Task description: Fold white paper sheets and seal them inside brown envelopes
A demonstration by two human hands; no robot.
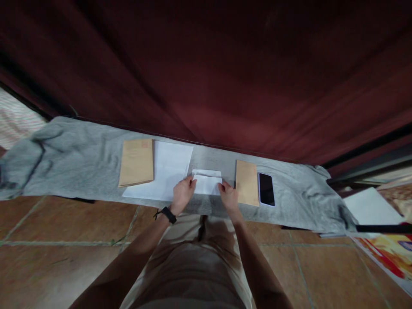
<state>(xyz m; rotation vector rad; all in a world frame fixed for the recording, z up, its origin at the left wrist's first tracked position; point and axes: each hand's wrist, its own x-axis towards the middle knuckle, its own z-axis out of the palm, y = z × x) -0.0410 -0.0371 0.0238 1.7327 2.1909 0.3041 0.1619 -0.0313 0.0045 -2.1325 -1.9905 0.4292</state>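
A folded sheet of white paper (207, 185) lies in front of me, its upper edge standing a little apart from the layer behind. My left hand (183, 193) pinches its left edge, and a dark watch sits on that wrist. At the opposite edge, my right hand (228, 195) grips the paper between thumb and fingers. Flat white sheets (170, 169) lie to the left, partly under a stack of brown envelopes (137, 162). Just beyond my right hand is a single brown envelope (247, 182).
A phone (266, 189) with a dark screen lies right of the single envelope. Grey cloth (86, 159) covers the long narrow surface. Dark red fabric (206, 86) rises behind it. White paper (371, 210) and a colourful printed sheet (391, 257) are at far right, above the tiled floor (80, 223).
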